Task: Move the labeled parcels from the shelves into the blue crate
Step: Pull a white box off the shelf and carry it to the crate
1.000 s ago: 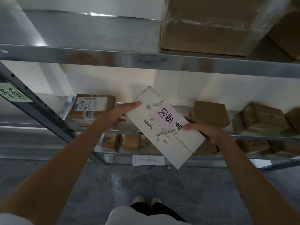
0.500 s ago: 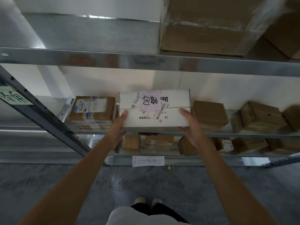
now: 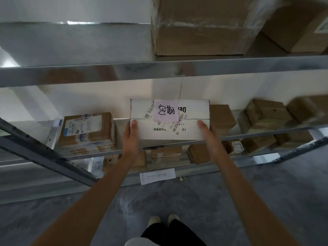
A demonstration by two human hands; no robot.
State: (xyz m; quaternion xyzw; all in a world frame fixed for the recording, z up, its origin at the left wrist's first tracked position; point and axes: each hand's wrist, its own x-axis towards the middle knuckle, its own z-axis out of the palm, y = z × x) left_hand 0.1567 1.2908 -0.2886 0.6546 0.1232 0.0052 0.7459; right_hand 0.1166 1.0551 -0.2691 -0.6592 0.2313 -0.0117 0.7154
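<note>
A white parcel (image 3: 170, 134) with a pink handwritten label (image 3: 166, 110) and barcode stickers lies flat on the middle metal shelf (image 3: 88, 153), its near edge reaching the shelf lip. My left hand (image 3: 130, 139) grips its near left corner, thumb on top. At the near right corner my right hand (image 3: 208, 137) holds it the same way. No blue crate is in view.
A brown parcel with a printed label (image 3: 87, 130) sits left of the white one; plain brown boxes (image 3: 221, 118) (image 3: 268, 112) sit to its right. A large carton (image 3: 198, 27) fills the top shelf. More boxes (image 3: 166, 153) are on the low shelf. A diagonal brace (image 3: 44, 153) crosses at left.
The white parcel was tilted in the air between my hands; it has turned level and now rests on the middle shelf, pushed farther in, with both hands still on its near corners.
</note>
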